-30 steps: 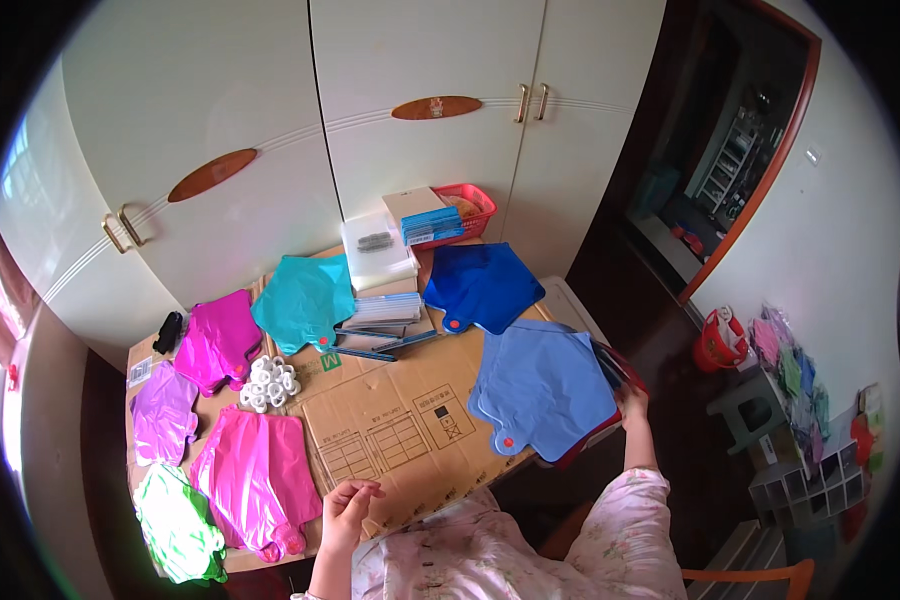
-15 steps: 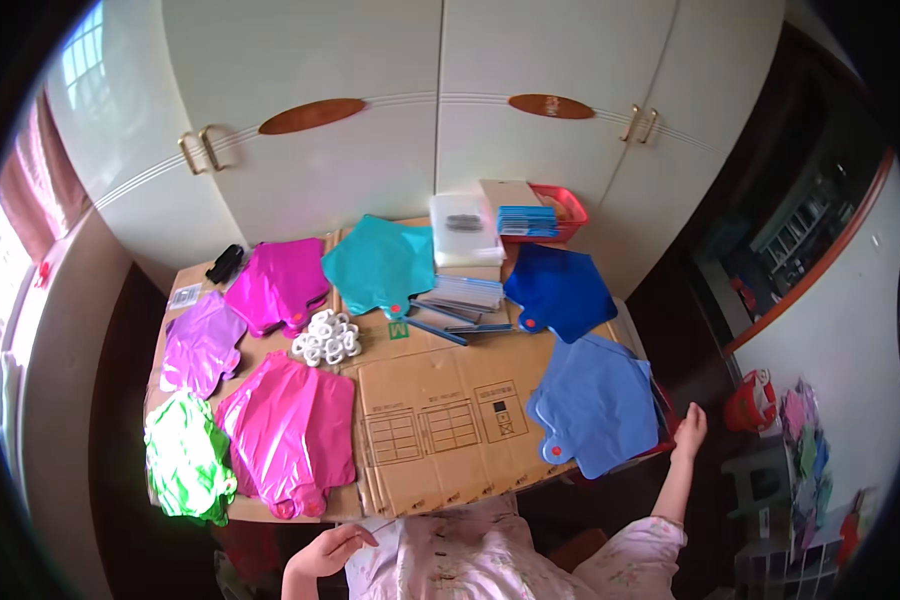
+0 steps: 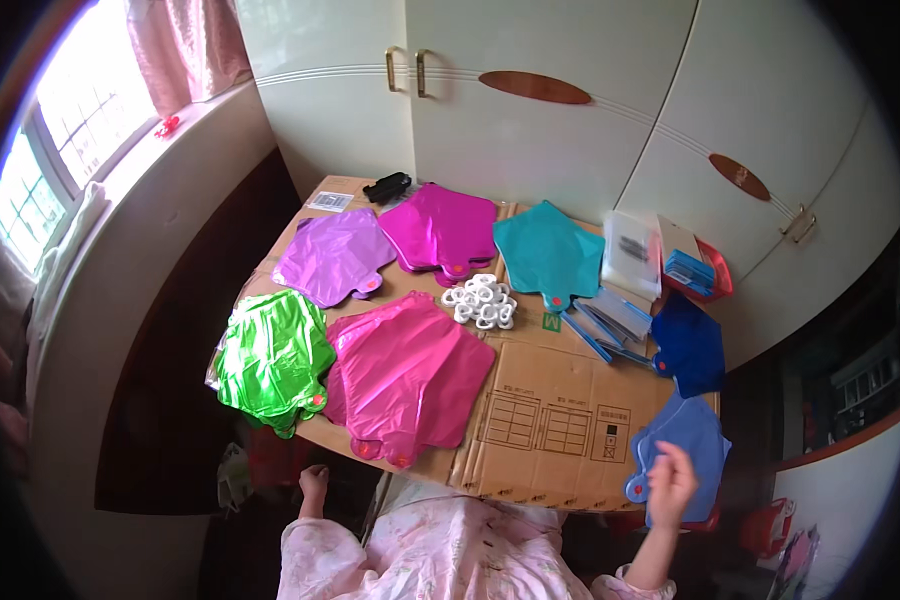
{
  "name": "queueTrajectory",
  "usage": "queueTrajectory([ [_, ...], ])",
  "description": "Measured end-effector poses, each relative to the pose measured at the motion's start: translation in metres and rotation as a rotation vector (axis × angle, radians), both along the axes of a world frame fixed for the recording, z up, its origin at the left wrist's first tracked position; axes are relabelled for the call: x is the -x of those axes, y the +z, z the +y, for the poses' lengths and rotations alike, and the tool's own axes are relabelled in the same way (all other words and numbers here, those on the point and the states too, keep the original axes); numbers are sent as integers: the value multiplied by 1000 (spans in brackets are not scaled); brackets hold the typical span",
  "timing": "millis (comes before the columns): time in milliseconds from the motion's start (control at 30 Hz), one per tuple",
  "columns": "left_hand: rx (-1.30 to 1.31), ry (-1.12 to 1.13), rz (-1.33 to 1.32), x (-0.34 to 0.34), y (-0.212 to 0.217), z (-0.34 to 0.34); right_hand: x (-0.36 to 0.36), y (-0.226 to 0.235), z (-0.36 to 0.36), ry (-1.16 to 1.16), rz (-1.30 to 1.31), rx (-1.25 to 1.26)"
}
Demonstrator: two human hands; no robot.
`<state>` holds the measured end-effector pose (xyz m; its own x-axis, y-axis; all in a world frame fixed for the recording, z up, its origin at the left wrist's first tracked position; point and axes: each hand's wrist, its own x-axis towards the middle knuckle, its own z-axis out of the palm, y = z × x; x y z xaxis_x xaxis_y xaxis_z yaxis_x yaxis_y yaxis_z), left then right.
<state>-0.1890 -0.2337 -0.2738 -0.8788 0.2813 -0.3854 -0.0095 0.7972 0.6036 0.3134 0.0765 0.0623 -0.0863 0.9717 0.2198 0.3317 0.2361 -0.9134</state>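
Head view: one view, looking down; hours count round the middle of the tabletop (image 3: 540, 472), 12 being the cabinet (image 3: 530, 130) side;
Right hand (image 3: 673, 485): at 4 o'clock, over the blue foil (image 3: 705, 438); it looks released, fingers half bent and apart, nothing seen between them; whether it touches the foil I cannot tell;
Left hand (image 3: 313, 485): at 7 o'clock, off the near edge, close to the pink foil (image 3: 410, 375); fingers look curled in, but whether they grip anything I cannot tell;
Blue foil: at 4 o'clock, on the near right corner and seemingly past the edge; a brushing wrist or sleeve could, I judge, drag it off, since thin foil slides readily;
Navy foil (image 3: 694, 345): at 3 o'clock, just above the blue foil; a wide sweep could push the two together and mix the colours;
Pink foil: at 8 o'clock, its tabs near the edge; a rising left hand might catch them and crease it;
Green foil (image 3: 273, 358): at 9 o'clock, beside the pink; crinkled, so its layers may cling or tear if pulled fast;
Rings (image 3: 480, 300): heaped loose near 12; a knock could scatter them
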Motion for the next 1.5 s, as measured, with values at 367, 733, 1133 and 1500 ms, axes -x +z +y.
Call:
queueTrajectory([
  [367, -49, -54, -188, 51, -104, -38, 282, -33, -53, 932, -329, -584],
  [733, -1028, 982, -726, 41, -9, -11, 327, -74, -63, 838, -398, -604],
  [1133, -844, -210, 815, -35, 270, 98, 326, -68, -44, 794, -146, 93],
  [1500, -421, -971, 705, -49, 280, 150, 326, -91, -23, 856, 238, 499],
])
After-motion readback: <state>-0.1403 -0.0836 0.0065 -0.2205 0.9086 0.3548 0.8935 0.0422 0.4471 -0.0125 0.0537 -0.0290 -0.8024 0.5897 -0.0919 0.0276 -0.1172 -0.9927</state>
